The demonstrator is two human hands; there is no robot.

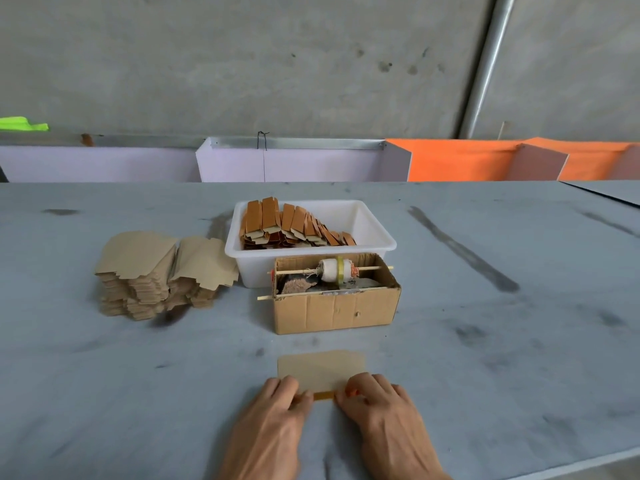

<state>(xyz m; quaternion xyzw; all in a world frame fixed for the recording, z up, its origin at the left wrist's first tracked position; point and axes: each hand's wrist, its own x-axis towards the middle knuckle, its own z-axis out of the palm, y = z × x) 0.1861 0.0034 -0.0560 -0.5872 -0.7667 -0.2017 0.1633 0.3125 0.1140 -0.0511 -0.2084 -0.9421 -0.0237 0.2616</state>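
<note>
A flat tan paper blank (322, 370) lies on the grey table in front of me. An orange strip (323, 396) shows along its near edge. My left hand (277, 414) presses on the blank's near left corner with curled fingers. My right hand (377, 407) holds the near right corner, fingertips pinching the folded edge. Farther back, a stack of unfolded tan blanks (162, 271) stands at the left. A white plastic tub (377, 237) holds several folded orange-and-tan pieces (294, 225).
A small cardboard box (336, 306) sits just beyond the blank, with a spool of thread (336, 269) on a wooden stick across its top. White and orange partition boards (301, 164) stand along the table's far edge. The table's near edge runs at lower right.
</note>
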